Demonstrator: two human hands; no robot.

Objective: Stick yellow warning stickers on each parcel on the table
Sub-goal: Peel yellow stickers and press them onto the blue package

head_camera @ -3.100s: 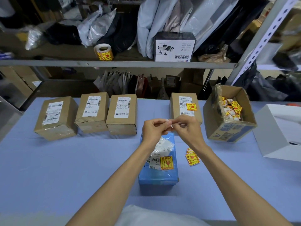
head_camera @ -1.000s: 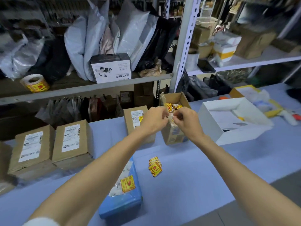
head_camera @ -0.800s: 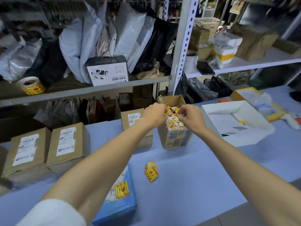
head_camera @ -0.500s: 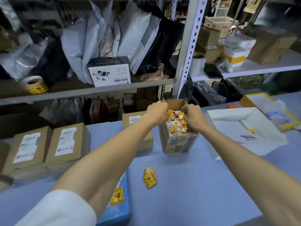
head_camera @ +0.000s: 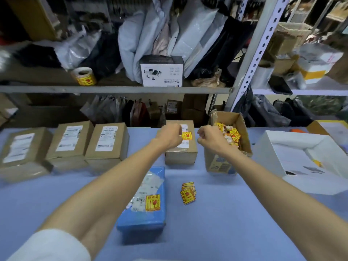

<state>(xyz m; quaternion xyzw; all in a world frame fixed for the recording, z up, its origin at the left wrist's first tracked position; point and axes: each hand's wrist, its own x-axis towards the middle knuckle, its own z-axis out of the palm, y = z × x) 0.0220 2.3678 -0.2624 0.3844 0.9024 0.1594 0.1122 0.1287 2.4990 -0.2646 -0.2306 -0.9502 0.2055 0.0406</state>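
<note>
The left hand (head_camera: 170,137) is held over the stickered brown parcel (head_camera: 181,157), the right hand (head_camera: 211,139) right of it; both are curled, contents cannot be told. The sticker stack (head_camera: 188,192) is laid in front of that parcel, three brown parcels (head_camera: 69,142) left of it.

white box (head_camera: 273,153), grey bags (head_camera: 135,44); metal shelf (head_camera: 113,89)

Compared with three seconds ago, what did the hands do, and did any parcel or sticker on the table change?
The left hand and right hand, earlier pinching together over the blue parcel, travelled to the open scrap box and have now parted, fingers curled; whether either holds anything is hidden. The blue parcel, the brown parcels and the loose sticker stack lie as before.
</note>
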